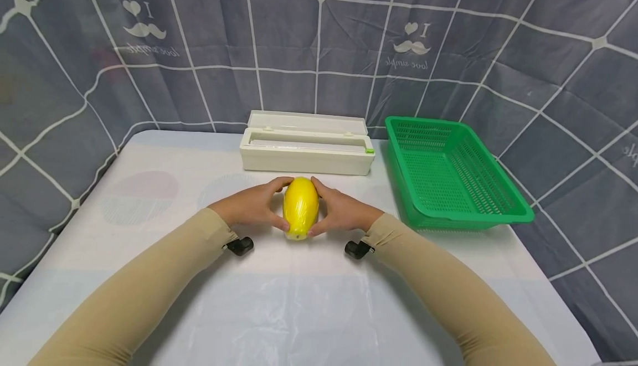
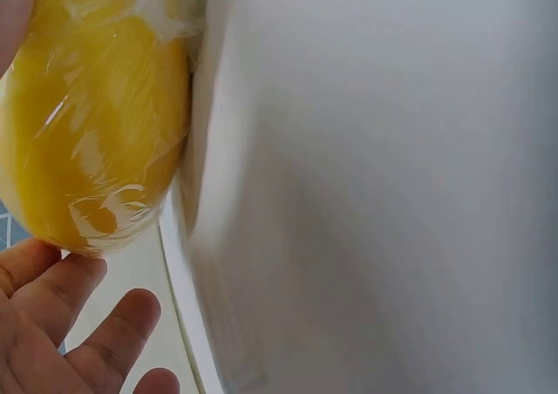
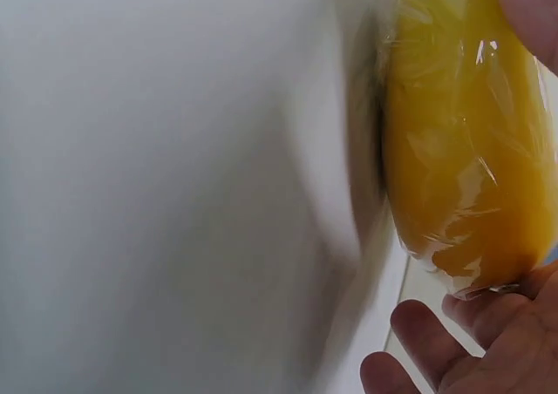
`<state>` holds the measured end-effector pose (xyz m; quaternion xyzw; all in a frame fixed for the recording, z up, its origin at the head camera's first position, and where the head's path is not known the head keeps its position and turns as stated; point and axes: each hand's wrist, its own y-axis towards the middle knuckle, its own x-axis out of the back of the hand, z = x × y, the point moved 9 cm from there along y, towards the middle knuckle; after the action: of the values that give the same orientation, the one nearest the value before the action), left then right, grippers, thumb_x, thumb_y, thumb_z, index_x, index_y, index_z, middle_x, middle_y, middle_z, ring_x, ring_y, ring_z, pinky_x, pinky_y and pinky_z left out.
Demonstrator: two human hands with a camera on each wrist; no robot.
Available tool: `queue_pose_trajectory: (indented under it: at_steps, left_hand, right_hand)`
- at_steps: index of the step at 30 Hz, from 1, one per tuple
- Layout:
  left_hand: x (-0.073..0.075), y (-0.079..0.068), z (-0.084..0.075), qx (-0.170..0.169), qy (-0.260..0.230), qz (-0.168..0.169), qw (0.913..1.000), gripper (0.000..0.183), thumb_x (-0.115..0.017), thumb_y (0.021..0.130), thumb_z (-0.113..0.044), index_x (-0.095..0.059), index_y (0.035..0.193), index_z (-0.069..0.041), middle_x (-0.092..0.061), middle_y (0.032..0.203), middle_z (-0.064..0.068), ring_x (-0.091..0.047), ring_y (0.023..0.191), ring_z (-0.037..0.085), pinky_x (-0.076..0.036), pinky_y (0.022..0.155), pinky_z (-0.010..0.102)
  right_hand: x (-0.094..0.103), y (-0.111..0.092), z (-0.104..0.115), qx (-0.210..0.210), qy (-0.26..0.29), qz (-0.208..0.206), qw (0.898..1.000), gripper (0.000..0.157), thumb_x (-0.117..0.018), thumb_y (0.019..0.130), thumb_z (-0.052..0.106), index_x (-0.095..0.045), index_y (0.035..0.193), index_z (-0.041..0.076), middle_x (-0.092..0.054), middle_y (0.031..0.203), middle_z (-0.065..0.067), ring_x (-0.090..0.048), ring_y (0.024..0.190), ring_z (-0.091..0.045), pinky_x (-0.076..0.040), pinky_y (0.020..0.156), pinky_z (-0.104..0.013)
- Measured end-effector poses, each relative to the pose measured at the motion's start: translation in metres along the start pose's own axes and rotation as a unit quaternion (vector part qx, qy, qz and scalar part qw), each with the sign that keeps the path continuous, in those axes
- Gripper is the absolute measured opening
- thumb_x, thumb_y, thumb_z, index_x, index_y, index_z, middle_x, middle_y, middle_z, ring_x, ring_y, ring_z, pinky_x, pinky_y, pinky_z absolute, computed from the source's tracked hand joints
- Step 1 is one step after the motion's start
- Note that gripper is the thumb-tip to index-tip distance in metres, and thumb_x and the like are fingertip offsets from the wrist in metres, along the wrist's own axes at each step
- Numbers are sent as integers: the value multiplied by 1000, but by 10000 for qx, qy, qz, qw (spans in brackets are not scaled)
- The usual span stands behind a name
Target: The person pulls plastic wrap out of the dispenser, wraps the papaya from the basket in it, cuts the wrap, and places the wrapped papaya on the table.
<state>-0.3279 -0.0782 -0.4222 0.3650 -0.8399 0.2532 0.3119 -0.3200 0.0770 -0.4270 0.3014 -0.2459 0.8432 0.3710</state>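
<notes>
A smooth yellow oval fruit point(image 1: 301, 205), melon-like, is held at the middle of the table. Clear plastic film covers it, with creases and glints showing in the left wrist view on the fruit point(image 2: 100, 124). From the left side my left hand point(image 1: 255, 204) grips it, thumb near the close end and fingertips at the far end. My right hand point(image 1: 344, 209) holds the other side in the same way. In the right wrist view, fingertips point(image 3: 488, 315) touch the wrapped fruit's point(image 3: 471, 141) far end, while other fingers stand off it.
Behind the fruit stands a white cling film box point(image 1: 308, 158), its lid raised and a roll inside. A green plastic basket point(image 1: 416, 202) is at the right on the white tablecloth point(image 1: 299, 310). Grey checked curtain point(image 1: 284, 34) hangs around the table's back and sides.
</notes>
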Motion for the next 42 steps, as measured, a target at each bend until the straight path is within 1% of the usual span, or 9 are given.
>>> queue_pose_trajectory:
  at_steps: [4, 7, 12, 18, 21, 24, 30, 35, 42]
  left_hand:
    - [-1, -1, 2, -87, -95, -9, 9999, 117, -93, 78, -49, -22, 167, -21, -36, 169, 15, -35, 156, 40, -28, 126, 66]
    - [-1, -1, 3, -163, -63, -107, 9998, 116, -93, 77, -50, -23, 166, -20, -38, 168, 15, -37, 155, 39, -29, 126, 65]
    - [0, -2, 3, -167, -3, -256, 9995, 117, -93, 76, -52, -24, 165, -22, -41, 166, 14, -40, 154, 36, -29, 126, 63]
    - [-3, -2, 1, -201, 85, -159, 9996, 122, -91, 75, -57, -20, 167, -23, -40, 168, 15, -39, 155, 37, -29, 126, 63]
    - [-2, -2, 0, -208, 238, -163, 9994, 125, -91, 74, -60, -18, 168, -23, -35, 170, 14, -36, 156, 38, -29, 126, 64]
    - [0, -2, 1, -104, 268, -162, 9995, 128, -90, 74, -61, -14, 170, -24, -30, 173, 12, -33, 158, 37, -28, 127, 63]
    - [-4, 0, -1, -247, 278, -21, 9993, 124, -88, 80, -57, -12, 171, -21, -26, 174, 14, -30, 159, 39, -26, 128, 63]
    - [-4, 2, -4, -309, 356, -121, 9988, 124, -88, 79, -58, -12, 171, -22, -25, 175, 12, -30, 159, 38, -27, 127, 64]
    - [-8, 4, -6, -241, 363, -78, 9990, 122, -87, 81, -57, -11, 171, -27, -23, 176, 7, -27, 161, 35, -25, 129, 61]
  right_hand:
    - [-1, 1, 1, -48, 119, 62, 9999, 142, -96, 75, 39, 5, 169, 10, -35, 170, -10, -34, 157, -25, -19, 133, -50]
    - [0, 2, 3, -45, 189, 74, 9998, 143, -96, 75, 38, 8, 169, 9, -34, 170, -11, -35, 157, -26, -19, 133, -51]
    - [6, 0, 6, -93, 72, -35, 9999, 140, -96, 75, 38, 3, 170, 11, -32, 171, -10, -38, 155, -28, -24, 131, -53]
    - [6, -2, 4, -128, 46, 79, 9999, 131, -94, 78, 39, -4, 170, 12, -34, 169, -11, -38, 154, -29, -24, 131, -54]
    - [6, -3, 1, -148, -10, 92, 9998, 132, -93, 78, 42, -4, 170, 13, -35, 169, -12, -38, 154, -29, -24, 131, -54]
    - [7, -5, -1, -205, -13, 46, 9998, 134, -94, 77, 43, -3, 171, 15, -36, 168, -12, -39, 153, -29, -24, 131, -55]
    - [5, -6, -4, -213, 114, 186, 9995, 135, -94, 77, 41, 1, 171, 15, -30, 172, -12, -31, 158, -28, -18, 133, -55]
    - [10, -9, -5, -273, 59, 25, 9996, 136, -95, 76, 42, -1, 171, 17, -29, 173, -13, -30, 159, -31, -19, 132, -56]
    - [8, -11, -9, -238, 88, 81, 9996, 134, -95, 77, 42, -3, 171, 15, -31, 171, -12, -30, 159, -30, -18, 132, -56]
